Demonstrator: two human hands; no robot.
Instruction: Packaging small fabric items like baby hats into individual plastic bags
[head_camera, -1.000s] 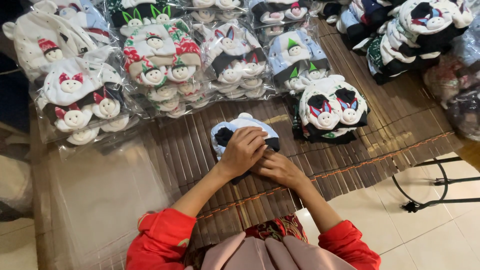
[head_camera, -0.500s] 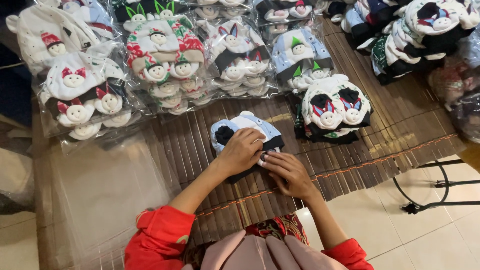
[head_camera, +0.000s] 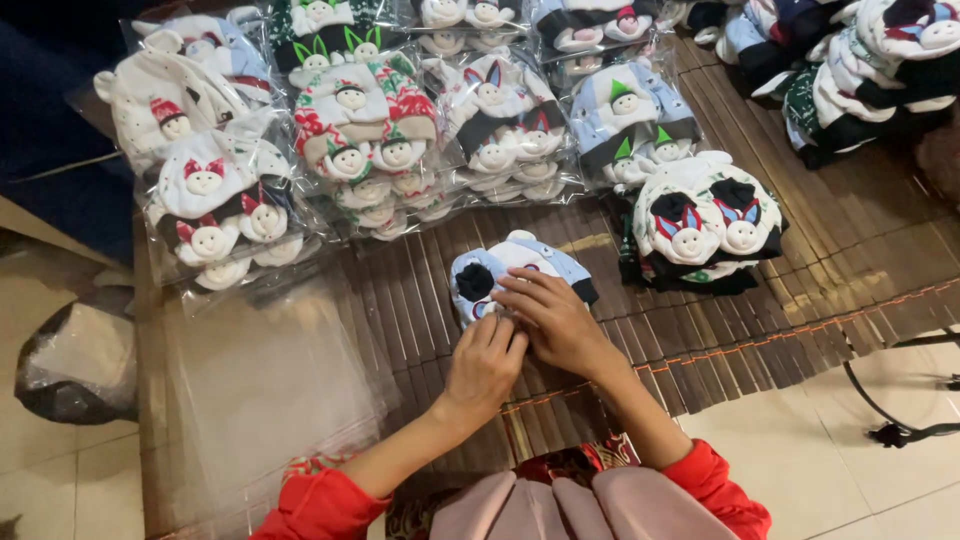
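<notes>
A small light-blue and white knitted hat (head_camera: 528, 256) with a black pompom lies on the brown slatted mat (head_camera: 760, 330), right in front of me. My left hand (head_camera: 485, 365) pinches the hat's near edge with curled fingers. My right hand (head_camera: 556, 320) lies over the near right part of the hat, its fingers pressing on the same edge. The two hands touch each other. Both arms wear red sleeves. The near part of the hat is hidden under my hands.
Clear bags packed with knitted hats (head_camera: 370, 150) fill the far side of the mat. A loose stack of black and white hats (head_camera: 705, 225) sits just right of my hands. Flat clear plastic bags (head_camera: 260, 390) lie to the left. A black metal stand (head_camera: 900, 410) is on the tiled floor.
My left hand has slid off the top of the hat toward me, to its near edge. More of the hat now shows. My right hand has moved up onto the hat.
</notes>
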